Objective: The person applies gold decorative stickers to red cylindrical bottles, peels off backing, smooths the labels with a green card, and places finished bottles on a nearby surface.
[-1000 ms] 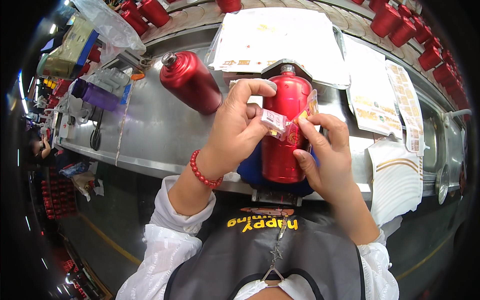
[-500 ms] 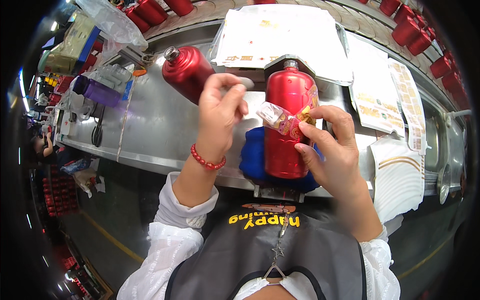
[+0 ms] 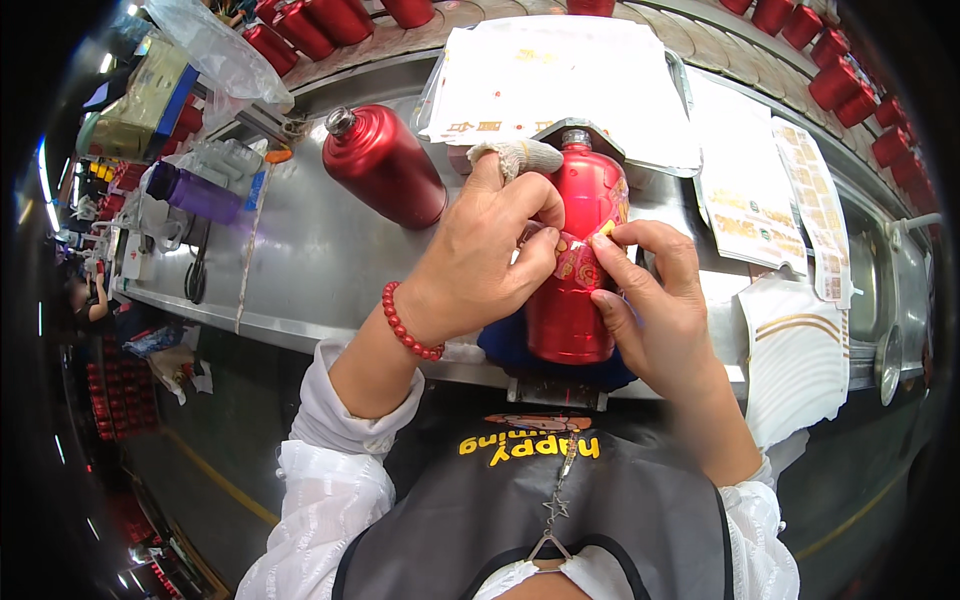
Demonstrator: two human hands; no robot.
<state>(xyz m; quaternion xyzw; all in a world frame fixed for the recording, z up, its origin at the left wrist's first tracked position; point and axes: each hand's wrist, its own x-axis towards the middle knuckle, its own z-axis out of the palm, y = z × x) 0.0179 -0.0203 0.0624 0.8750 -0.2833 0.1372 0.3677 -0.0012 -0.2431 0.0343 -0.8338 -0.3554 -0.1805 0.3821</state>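
A glossy red bottle [image 3: 570,335] lies tilted in front of me on a dark blue cloth [image 3: 503,345], its threaded neck pointing away. Across its middle runs a clear, colourfully patterned decal film [image 3: 578,266]. Thumb and a finger of my left hand [image 3: 485,250] pinch the film's left end; the index finger wears a pale fabric finger cover [image 3: 527,157] and sticks out. At the film's right end, my right hand [image 3: 662,295] holds it between thumb and fingertips against the bottle. The bottle's left side is partly hidden by my left hand.
A second red bottle [image 3: 385,165] lies to the left on the metal table [image 3: 300,240]. White printed sheets [image 3: 560,85] are stacked behind, with more decal sheets [image 3: 755,200] at right. Scissors [image 3: 196,265] and a purple drinking bottle [image 3: 195,190] lie far left. Red bottles [image 3: 840,85] stand beyond.
My left hand has moved right to the bottle and taken the film's free left end, which stuck out before. The film now lies closer to the bottle. My right hand has barely moved.
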